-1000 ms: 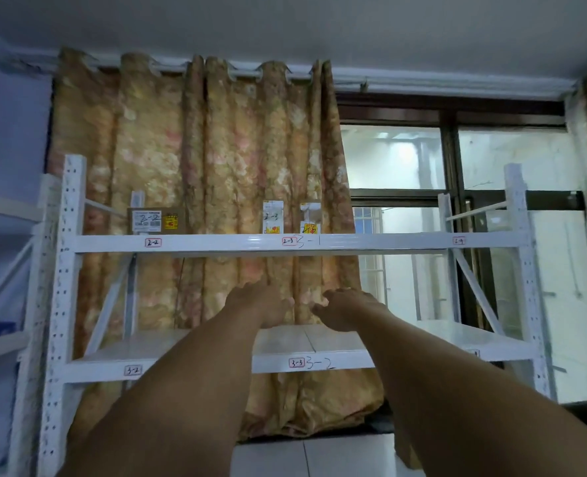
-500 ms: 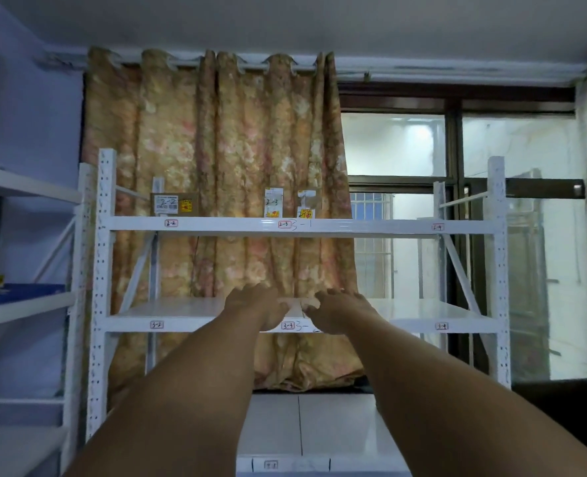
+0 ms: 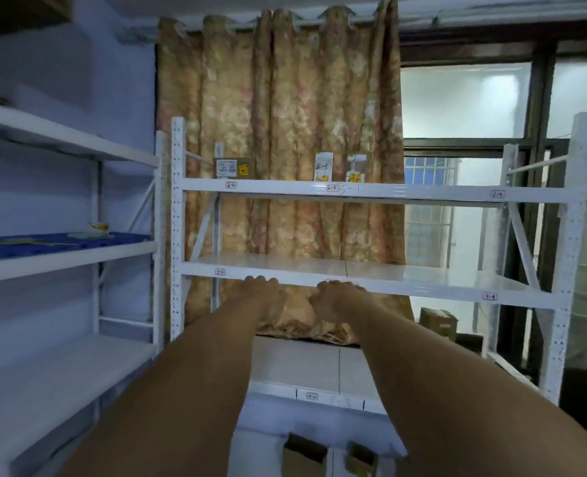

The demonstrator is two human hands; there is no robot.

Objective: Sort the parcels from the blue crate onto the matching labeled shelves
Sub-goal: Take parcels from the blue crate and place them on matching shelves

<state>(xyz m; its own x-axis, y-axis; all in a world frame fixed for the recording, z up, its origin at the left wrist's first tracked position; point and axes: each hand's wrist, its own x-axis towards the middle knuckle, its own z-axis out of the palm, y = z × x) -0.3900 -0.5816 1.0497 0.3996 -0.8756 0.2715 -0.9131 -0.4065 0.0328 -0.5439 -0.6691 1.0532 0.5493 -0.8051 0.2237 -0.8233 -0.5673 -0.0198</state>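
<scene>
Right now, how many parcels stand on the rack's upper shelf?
3: a brown box above label 2-2, a white parcel and a second parcel by label 2-3; more may be hidden.

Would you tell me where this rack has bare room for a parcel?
The middle shelf is bare end to end. The top shelf is free right of the two parcels, toward label 2-4; its left half, with the brown box, is crowded.

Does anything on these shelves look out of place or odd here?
One oddity: on the rack's top beam, a handwritten "3-1" sits right beside the printed tag 2-3, so that spot carries two conflicting marks. The parcels above stand upright; nothing looks spilled or damaged.
</scene>
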